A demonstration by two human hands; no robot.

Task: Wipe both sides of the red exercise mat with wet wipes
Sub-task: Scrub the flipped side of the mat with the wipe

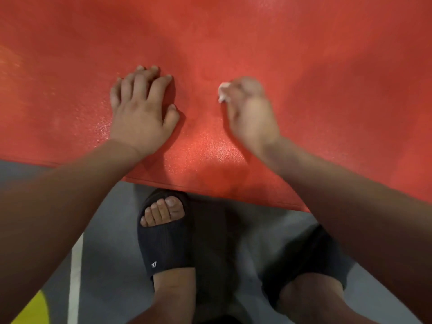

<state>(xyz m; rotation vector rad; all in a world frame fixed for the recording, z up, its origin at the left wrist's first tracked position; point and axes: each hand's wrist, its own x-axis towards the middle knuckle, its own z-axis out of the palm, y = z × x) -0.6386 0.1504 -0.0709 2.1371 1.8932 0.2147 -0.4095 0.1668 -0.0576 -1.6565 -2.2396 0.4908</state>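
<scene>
Red mat (304, 54) spread on grey floor (112, 242). Left hand (140, 108) flat on mat, fingers extended. Right hand (250, 108), blurred, fingers curled around white wipe (223, 92) against mat.

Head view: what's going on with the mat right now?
A person is leaning over the red exercise mat, which lies on a grey floor. The left hand presses flat on the mat. The right hand, blurred, grips a bunched white wet wipe against the mat surface. One foot in a black slide sandal stands just at the mat's near edge.
</scene>
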